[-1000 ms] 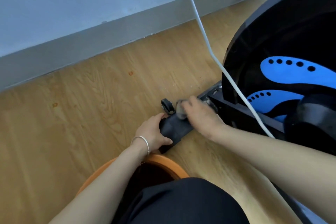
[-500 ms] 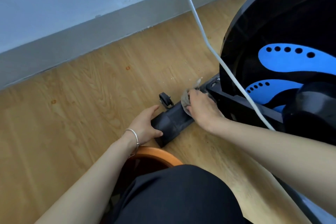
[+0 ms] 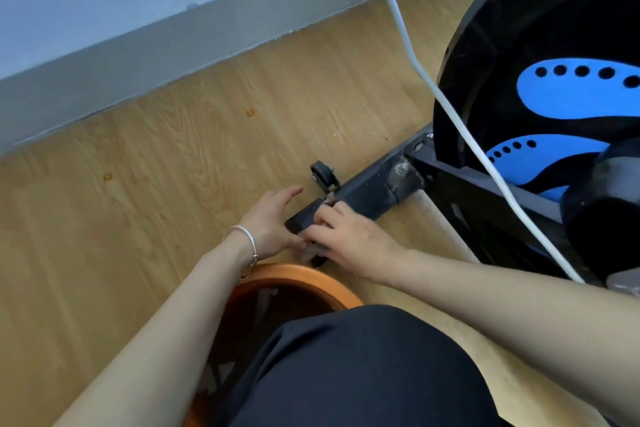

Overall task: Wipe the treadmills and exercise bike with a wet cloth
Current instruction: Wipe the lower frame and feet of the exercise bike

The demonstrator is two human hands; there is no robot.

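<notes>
right hand [image 3: 349,239] grips cloth [image 3: 313,250] on bike foot [image 3: 360,194] | left hand [image 3: 273,218] wide | orange basin [image 3: 294,276] near

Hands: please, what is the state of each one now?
Left hand: open, fingers straight, beside the end of the bar.
Right hand: fingers curled on the bar end; the cloth hardly shows, so cannot tell.

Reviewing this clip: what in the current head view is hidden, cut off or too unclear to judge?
- Cloth: almost wholly hidden under the right hand on the bike's base bar; its wetness is unreadable.
- Orange basin: covered by the person's knee and left forearm; contents dark.
- Exercise bike: cut off by the right and top edges.
- Left hand: contact with the bar's end unclear.
</notes>
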